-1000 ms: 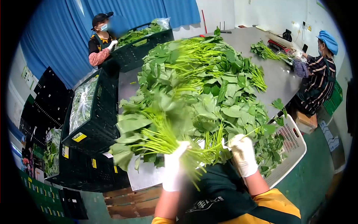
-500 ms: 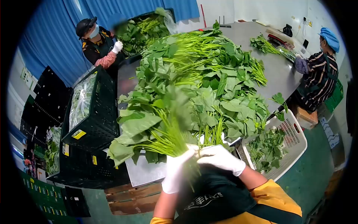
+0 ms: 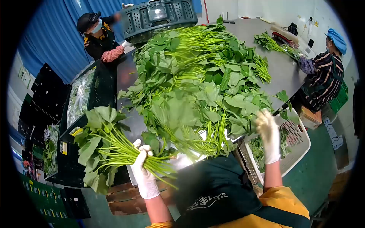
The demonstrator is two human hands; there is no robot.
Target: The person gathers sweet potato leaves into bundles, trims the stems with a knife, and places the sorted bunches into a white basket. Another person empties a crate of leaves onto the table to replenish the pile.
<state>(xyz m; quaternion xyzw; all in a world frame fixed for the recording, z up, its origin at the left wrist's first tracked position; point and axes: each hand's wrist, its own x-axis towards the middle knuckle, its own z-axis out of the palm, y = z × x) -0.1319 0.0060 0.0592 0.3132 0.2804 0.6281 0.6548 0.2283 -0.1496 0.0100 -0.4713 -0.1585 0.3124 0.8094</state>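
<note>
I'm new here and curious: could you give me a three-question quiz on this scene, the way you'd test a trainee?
1. Multiple choice: how is the camera wearer holding the bunch of leafy stems? A) in the right; B) in the left; C) in both.
2. True or false: the white basket is on the wearer's left side.
3. Fill in the colour: the co-worker at the far right of the view wears a ____ cap.

Key:
1. B, in the left hand.
2. False; it is on the right side.
3. Blue.
</note>
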